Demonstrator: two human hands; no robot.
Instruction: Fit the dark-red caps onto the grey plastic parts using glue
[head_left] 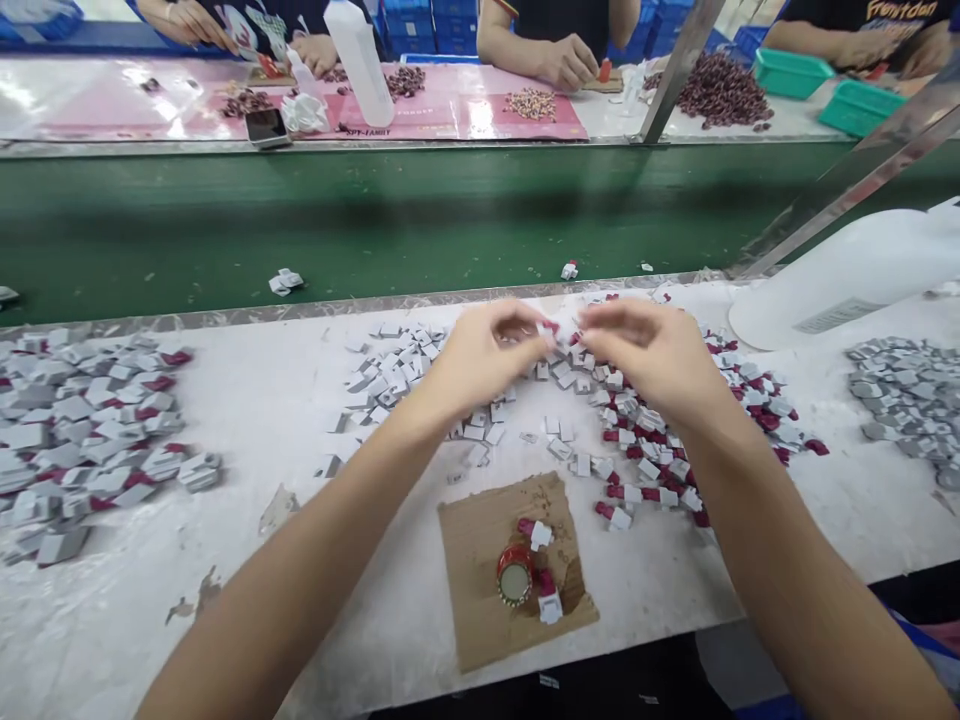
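Over the heaps of small plastic parts, my left hand [487,355] is closed in a pinch on a small maroon-and-white plastic part [551,328]. Facing it, fingertips almost meeting, my right hand [652,355] is also pinched; what sits between its fingers is blurred. Beneath the left hand lies a pile of light grey plastic pieces [401,370]. Grey-and-maroon assembled parts [645,465] are spread below and around the right hand. Closer to me, a cardboard piece [480,610] carries a red-rimmed bottle cap [515,583] and two maroon-and-white parts [550,600].
Another parts heap [90,430] lies left, and grey pieces [907,395] lie far right. A white bottle [847,280] rests on its side near a metal post [847,190]. A green conveyor belt [420,220] separates my table from co-workers' hands [570,62] opposite.
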